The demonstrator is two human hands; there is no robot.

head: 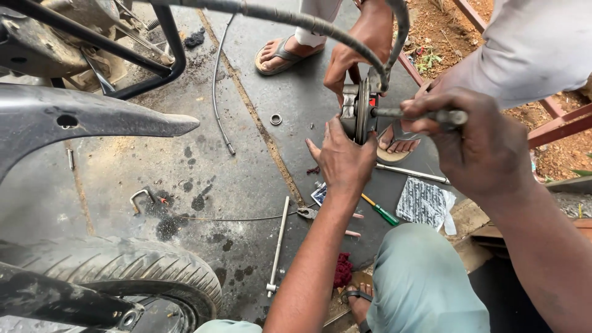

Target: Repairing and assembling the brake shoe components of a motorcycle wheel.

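At nine o'clock a matte black mudguard [92,117] is tapering to a blunt point, and below it, at seven, a ribbed rubber tyre [123,268] is curving over the oil-stained concrete floor [246,179]. A thin steel rod [277,246] and a bare cable [219,80] are lying loose there, with a small metal ring [275,119] just past them.

Toward the centre, the left hand [342,157] is pressing flat against a round metal hub part [359,111], fingers spread, its grip open rather than clasping. A co-worker's hand [354,52] is steadying the same part from twelve o'clock, where a thick ribbed hose [308,21] is arching down to it.

At three o'clock the right hand [475,142] is wrapping its grip tightly around a slim metal tool handle [431,115] whose shaft is reaching the hub. The work looks midway to me: the part is off the machine and being worked on, with pieces scattered. A green-handled screwdriver [382,213] is resting at five o'clock.
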